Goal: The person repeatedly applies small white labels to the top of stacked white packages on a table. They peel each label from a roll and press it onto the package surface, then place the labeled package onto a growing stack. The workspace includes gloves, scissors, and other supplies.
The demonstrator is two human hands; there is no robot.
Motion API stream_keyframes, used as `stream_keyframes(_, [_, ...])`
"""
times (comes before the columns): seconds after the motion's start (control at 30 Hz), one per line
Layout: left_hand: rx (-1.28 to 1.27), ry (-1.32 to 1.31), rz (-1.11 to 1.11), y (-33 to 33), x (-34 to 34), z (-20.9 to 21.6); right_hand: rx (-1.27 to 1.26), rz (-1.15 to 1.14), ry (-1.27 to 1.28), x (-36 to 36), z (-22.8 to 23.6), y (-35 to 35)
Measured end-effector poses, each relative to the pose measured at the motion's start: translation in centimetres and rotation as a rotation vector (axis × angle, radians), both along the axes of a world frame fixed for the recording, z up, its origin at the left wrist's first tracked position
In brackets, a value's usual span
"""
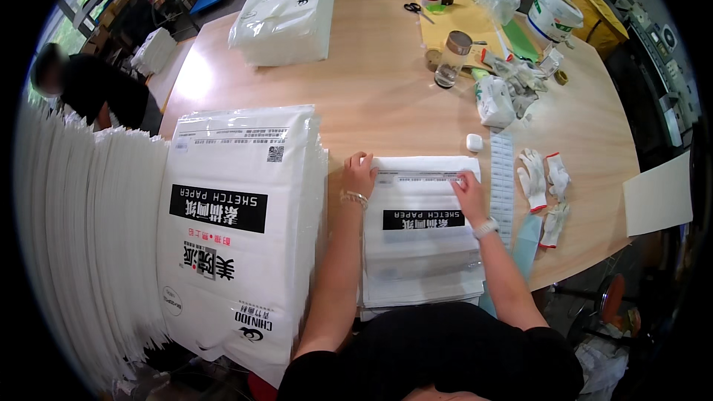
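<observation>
The white package has a black band.

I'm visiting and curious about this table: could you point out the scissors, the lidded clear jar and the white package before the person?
Black-handled scissors (414, 8): head view, on the handles.
Lidded clear jar (448, 68): head view, on its transparent side.
White package (423, 243): head view, upper face, below the black panel.

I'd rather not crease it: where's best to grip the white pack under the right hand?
Probably by both long side edges, coming from left and right: the white pack lies flat and broad, with no handle showing.
</observation>
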State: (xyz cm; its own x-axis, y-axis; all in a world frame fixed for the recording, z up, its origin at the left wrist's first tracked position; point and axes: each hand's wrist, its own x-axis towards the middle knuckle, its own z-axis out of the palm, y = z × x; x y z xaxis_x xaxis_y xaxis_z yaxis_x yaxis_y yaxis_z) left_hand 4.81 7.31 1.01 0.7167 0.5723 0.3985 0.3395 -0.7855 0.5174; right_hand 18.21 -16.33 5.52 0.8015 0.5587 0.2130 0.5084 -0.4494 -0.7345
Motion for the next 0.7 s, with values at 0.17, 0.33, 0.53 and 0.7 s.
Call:
stream_keyframes(0.17, [-0.166,0.31,-0.089,1.7,1.6,2.4,-0.071,-0.136,0.186,-0.7,3.0,-14.9])
stream_keyframes(0.33, [-0.473,0.273,-0.078,0.9,1.6,3.9,-0.207,-0.317,0.441,-3.0,0.4,-25.8])
stream_keyframes(0.53, [-0.378,0.262,-0.217,-0.9,-0.5,8.1,-0.234,-0.262,0.633,-5.1,-2.3,-28.1])
stream_keyframes(0.7, [-0.407,0.182,-0.289,-4.9,-5.3,9.9,-0.342,-0.253,0.518,-4.3,-3.9,-26.7])
